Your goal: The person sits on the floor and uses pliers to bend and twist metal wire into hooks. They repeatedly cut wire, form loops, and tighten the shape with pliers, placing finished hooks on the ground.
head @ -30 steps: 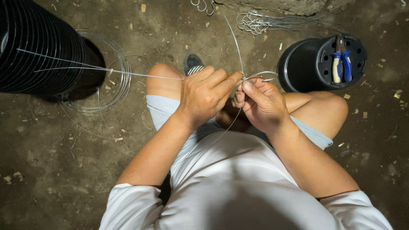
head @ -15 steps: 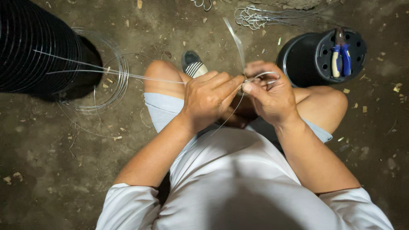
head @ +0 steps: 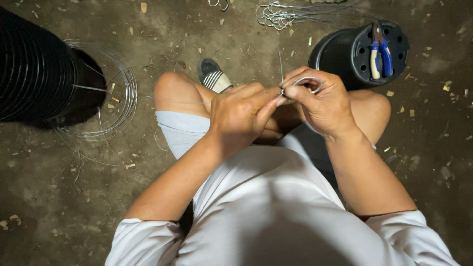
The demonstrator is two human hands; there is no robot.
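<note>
Pinching one wire loop [head: 308, 81] — two hands [head: 283, 106]

The two hands met above the knees, the left hand [head: 241, 116] and the right hand [head: 320, 101] touching, so nothing could pass between them. Far right, an upturned black pot [head: 345, 54] with blue-handled pliers [head: 379, 54] on top stood just beside the right hand and blocked that side. On the left, a loose coil of wire [head: 116, 98] and a stack of black pots [head: 34, 69] took up the floor. A thin wire strand [head: 185, 102] crossed over the left knee. Near left and near right, the dirt floor [head: 59, 207] lay open.
</note>
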